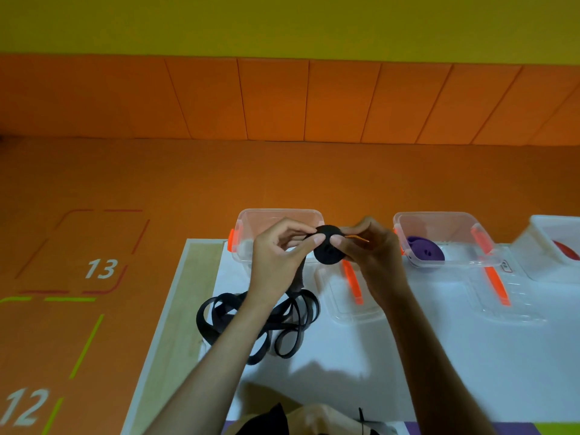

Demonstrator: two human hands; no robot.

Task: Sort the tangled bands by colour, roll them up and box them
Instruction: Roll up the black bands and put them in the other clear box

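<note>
Above white table (pixel 345 356), mid-frame: black band roll (pixel 328 249) held up between both hands. Left hand (pixel 279 259) at 9 o'clock of roll, fingers curled, pinching roll's edge. Right hand (pixel 372 255) at 3 o'clock, thumb and fingers pinching roll. Loose black tail (pixel 260 321) heaped on table at 7 o'clock. Clear box (pixel 279 215) behind roll at 12 o'clock. Purple roll (pixel 425 251) in second box (pixel 439 219), further out at 3 o'clock.

Bare forearms, slim and long — the left hand (pixel 279 259) and right hand (pixel 373 255) bare too, nails short.
</note>
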